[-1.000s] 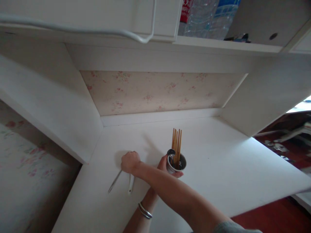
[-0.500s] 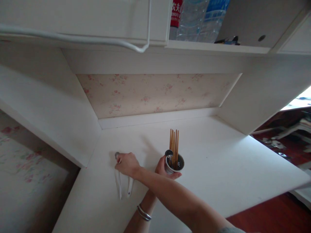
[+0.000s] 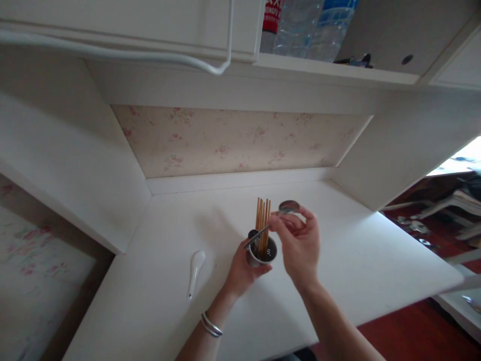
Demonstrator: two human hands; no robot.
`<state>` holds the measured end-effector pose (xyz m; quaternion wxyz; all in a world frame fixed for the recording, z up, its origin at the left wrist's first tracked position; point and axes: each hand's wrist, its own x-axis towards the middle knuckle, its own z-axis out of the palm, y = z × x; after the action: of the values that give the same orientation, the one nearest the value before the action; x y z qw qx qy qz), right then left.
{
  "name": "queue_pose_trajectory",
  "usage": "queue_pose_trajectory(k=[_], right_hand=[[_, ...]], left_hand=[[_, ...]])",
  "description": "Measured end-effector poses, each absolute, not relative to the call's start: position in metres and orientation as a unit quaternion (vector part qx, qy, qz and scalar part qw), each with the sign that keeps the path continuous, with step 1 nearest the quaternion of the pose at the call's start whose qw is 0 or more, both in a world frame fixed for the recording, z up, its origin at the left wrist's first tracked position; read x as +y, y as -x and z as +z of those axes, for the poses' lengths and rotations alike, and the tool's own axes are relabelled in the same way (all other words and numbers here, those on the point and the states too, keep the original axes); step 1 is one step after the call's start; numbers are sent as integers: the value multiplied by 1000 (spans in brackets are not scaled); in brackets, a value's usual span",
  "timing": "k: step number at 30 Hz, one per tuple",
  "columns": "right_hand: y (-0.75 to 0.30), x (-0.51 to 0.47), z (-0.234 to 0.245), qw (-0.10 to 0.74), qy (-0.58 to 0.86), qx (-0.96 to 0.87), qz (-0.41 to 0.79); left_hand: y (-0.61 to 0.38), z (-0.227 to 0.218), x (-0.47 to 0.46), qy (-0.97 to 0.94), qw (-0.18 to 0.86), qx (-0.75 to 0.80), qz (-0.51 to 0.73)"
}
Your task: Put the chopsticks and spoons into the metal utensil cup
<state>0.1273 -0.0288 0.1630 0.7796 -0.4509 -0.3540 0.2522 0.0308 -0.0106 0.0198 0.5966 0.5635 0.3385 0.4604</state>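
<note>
- White matt desk top (image 3: 356,260) fills my view from 6 to 3 o'clock. It sits in a white alcove backed by a cream floral-print panel (image 3: 233,140) at 12 o'clock.
- Overhead, at 12 to 1 o'clock, a white shelf (image 3: 330,67) carries clear plastic bottles (image 3: 300,27). A white cable (image 3: 112,52) runs under the cabinet at 11 o'clock.
- Dark red floor (image 3: 421,331) shows past the desk edge at 4 o'clock.
- Left hand (image 3: 240,268): fingers wrapped round the small round silver metal cup (image 3: 259,256), grasping its wall from the 7 o'clock side. The cup is upright near frame centre; I cannot tell whether its base rests on the desk. Two silver bangles (image 3: 210,326) ring the wrist.
- Cup contents: a bundle of brown wooden chopsticks (image 3: 262,218) standing upright, plus a dark rounded utensil end (image 3: 253,233) at the rim on the 10 o'clock side. I cannot identify that utensil.
- Right hand (image 3: 300,245): raised at 2 o'clock of the cup, thumb and fingertips pinched on a slim silver metal spoon (image 3: 288,206). The other fingers are loosely curled.
- Spoon attitude: bowl at 1 o'clock of the cup, above the desk. The handle slants down toward 8 o'clock and crosses in front of the chopsticks, its end over the cup's rim. I cannot tell whether the handle touches the cup or the chopsticks.
- White ceramic soup spoon (image 3: 195,273): lies flat on the desk at 9 o'clock of the cup, well apart from both hands. Bowl toward 12 o'clock, handle toward 6 o'clock.
</note>
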Motion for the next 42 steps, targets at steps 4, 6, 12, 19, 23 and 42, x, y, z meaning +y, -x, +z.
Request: queue_pose_trajectory(k=[4, 6, 12, 19, 23, 42], right_hand=[[-172, -25, 148, 787, 487, -333, 180], [-180, -25, 135, 768, 516, -333, 183], [-183, -31, 117, 744, 558, -328, 168], [-183, -29, 103, 671, 608, -395, 158], [-181, -30, 82, 602, 660, -418, 165], [-170, -52, 28, 572, 515, -473, 428]], left_hand=[[-34, 21, -12, -565, 603, 347, 442], [-33, 23, -13, -568, 600, 352, 440], [-31, 26, -14, -561, 609, 342, 444], [-35, 20, -13, -531, 632, 332, 456], [-37, 18, -13, -518, 639, 325, 466], [-40, 26, -14, -569, 599, 340, 450]])
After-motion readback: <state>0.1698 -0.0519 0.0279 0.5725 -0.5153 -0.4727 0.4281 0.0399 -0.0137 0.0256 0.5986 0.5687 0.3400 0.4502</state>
